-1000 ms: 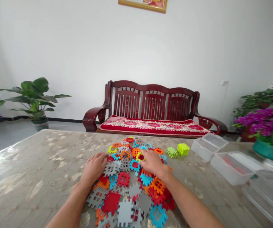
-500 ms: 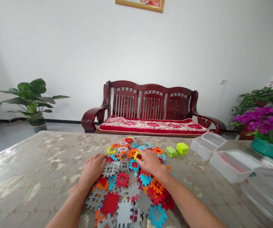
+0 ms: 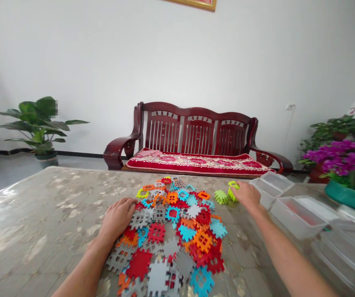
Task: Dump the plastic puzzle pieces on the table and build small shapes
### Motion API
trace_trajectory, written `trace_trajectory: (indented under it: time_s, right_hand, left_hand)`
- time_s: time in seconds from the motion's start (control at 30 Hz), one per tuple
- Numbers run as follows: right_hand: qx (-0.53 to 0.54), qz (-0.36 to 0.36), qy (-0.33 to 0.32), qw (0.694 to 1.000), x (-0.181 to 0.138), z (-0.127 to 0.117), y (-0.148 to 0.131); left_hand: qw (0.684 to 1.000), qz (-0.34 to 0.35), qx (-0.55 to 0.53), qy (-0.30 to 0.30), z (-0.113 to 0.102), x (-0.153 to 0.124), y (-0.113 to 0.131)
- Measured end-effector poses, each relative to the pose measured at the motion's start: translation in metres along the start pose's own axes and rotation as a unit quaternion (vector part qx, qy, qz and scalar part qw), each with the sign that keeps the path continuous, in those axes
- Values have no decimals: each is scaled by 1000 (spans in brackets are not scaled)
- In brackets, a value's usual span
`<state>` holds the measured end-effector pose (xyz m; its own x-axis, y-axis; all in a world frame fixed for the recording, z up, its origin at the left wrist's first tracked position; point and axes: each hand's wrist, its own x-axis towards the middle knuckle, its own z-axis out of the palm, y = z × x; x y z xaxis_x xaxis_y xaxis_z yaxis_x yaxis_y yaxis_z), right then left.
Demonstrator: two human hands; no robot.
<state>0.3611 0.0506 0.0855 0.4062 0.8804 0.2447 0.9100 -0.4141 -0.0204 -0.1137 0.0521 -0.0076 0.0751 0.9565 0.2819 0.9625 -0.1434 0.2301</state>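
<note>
My right hand (image 3: 248, 195) pinches a yellow-green interlocking tile (image 3: 233, 185) with a hole in its middle, right at a small stack of the same colour. The fingers hide much of that stack, so I cannot tell whether the tile touches it. Beside it lies a light green stack of notched tiles (image 3: 221, 196). My left hand (image 3: 120, 211) rests with fingers laid out at the left edge of a big heap of tiles. In that heap are red tiles (image 3: 139, 264), grey tiles (image 3: 158, 277), blue tiles (image 3: 202, 281) and orange tiles (image 3: 202, 241), some solid, some with window cut-outs.
Clear plastic boxes (image 3: 299, 216) stand at the right of the patterned table (image 3: 41, 231), with clear lids (image 3: 347, 251) nearer me. Purple flowers in a teal pot (image 3: 349, 196) are behind them. A dark wooden bench (image 3: 197, 132) stands past the table's far edge.
My right hand has moved right from the heap to the green stacks, carrying the yellow-green tile. My left hand stays at the heap's left edge.
</note>
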Motion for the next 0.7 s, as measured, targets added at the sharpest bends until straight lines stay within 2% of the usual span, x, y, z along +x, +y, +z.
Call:
trace_trajectory:
  time_s: [0.27,0.43,0.5,0.57,0.63,0.7]
  right_hand:
    - [-37,11,-29,999,9,3,11]
    - [-11,-5,44,999,-4,-1,14]
    - [46,-31,58,997,-18,3,9]
    - [143,-61,39,987,-39,12,-1]
    - [242,-91,25,966,-62,23,-15]
    - [290,-138,47,946,-86,33,-30]
  left_hand:
    - [1000,8,-4,0,2,0,-3]
    - [1000,8,3,0,1,1,-3]
    - [1000,8,2,0,0,1,-1]
    - [1000,4,-4,4,-3,0,1]
    - [1000,0,-11,14,-8,-3,5]
    - [999,-6,-22,29,-15,-5,10]
